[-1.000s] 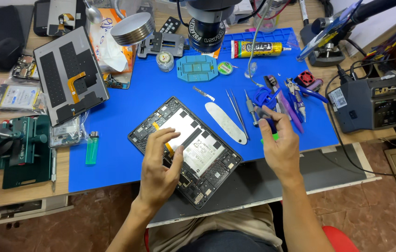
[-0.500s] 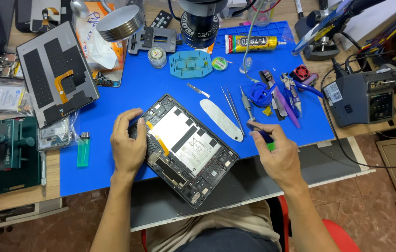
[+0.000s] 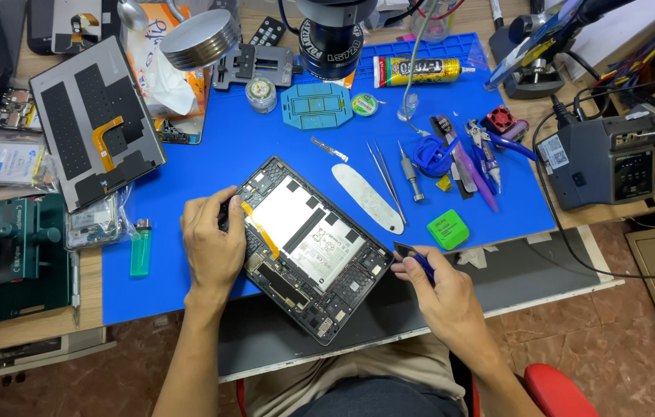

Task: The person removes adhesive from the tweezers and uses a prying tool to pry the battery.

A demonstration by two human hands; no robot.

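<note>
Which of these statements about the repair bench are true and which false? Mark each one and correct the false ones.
1. The left hand rests on the opened tablet. True.
2. The right hand holds a dark blue tool. True.
3. The green lighter lies on the tablet. False: it lies on the blue mat, left of the tablet.
4. The tweezers are in the right hand. False: they lie on the mat.

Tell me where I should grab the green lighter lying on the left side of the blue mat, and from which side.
Take the green lighter by its long flat body, pinching across the narrow width from above. It lies flat and nearly upright in the picture, metal cap at the far end, on the edge of the blue mat. Its right side is open mat; a clear plastic packet crowds the left, so come in from the right, probably with the left hand.
</note>
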